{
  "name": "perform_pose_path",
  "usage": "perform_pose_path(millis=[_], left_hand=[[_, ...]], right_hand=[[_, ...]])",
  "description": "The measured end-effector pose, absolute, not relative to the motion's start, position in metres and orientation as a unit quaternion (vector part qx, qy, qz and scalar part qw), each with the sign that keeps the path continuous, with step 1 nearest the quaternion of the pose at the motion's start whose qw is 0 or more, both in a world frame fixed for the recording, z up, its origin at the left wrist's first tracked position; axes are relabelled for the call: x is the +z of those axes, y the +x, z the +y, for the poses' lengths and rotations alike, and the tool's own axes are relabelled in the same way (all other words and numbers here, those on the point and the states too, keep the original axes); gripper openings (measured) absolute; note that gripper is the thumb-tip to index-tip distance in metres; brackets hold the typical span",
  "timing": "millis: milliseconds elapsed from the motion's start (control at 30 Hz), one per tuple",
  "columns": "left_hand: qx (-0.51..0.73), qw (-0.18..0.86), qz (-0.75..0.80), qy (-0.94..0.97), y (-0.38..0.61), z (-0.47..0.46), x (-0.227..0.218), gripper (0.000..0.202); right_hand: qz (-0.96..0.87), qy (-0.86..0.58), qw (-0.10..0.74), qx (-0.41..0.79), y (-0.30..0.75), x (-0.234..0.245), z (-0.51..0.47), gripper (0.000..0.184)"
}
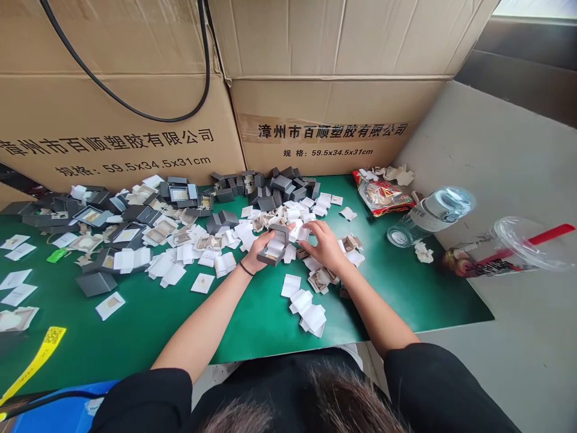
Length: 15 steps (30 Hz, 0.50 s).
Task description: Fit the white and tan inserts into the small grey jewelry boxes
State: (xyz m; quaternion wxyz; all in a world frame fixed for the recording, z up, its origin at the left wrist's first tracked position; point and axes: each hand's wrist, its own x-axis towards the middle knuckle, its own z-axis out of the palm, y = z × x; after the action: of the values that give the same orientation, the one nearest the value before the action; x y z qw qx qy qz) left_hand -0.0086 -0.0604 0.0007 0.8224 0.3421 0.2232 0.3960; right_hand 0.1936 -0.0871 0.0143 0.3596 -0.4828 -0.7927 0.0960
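Observation:
My left hand (pixel 258 251) is closed round a small open grey box (pixel 276 243) with a white pad inside, held just above the green mat (pixel 252 313). My right hand (pixel 321 243) lies to the right of the box, fingers bent and reaching over the white cards (pixel 303 231) next to it; I cannot make out anything in its fingers. White cards and beige inserts (pixel 320 279) lie scattered beneath and around both hands.
Several grey boxes (pixel 274 186) are piled at the back against two big cardboard cartons (pixel 324 120). More boxes and cards (pixel 126 234) spread left. A snack bag (pixel 383 193), a tipped bottle (pixel 428 213) and a lidded cup (pixel 518 246) lie right.

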Motion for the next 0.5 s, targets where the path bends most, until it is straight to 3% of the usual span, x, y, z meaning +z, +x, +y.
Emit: perform_pose_path(millis=[200, 500], left_hand=[[0.371, 0.827, 0.234, 0.351, -0.008, -0.062, 0.006, 0.04], [0.44, 0.826, 0.236, 0.26, -0.006, -0.061, 0.012, 0.038]], right_hand=[[-0.772, -0.486, 0.391, 0.127, 0.192, 0.011, -0.087, 0.026], [-0.785, -0.471, 0.38, 0.132, 0.191, 0.01, -0.086, 0.032]])
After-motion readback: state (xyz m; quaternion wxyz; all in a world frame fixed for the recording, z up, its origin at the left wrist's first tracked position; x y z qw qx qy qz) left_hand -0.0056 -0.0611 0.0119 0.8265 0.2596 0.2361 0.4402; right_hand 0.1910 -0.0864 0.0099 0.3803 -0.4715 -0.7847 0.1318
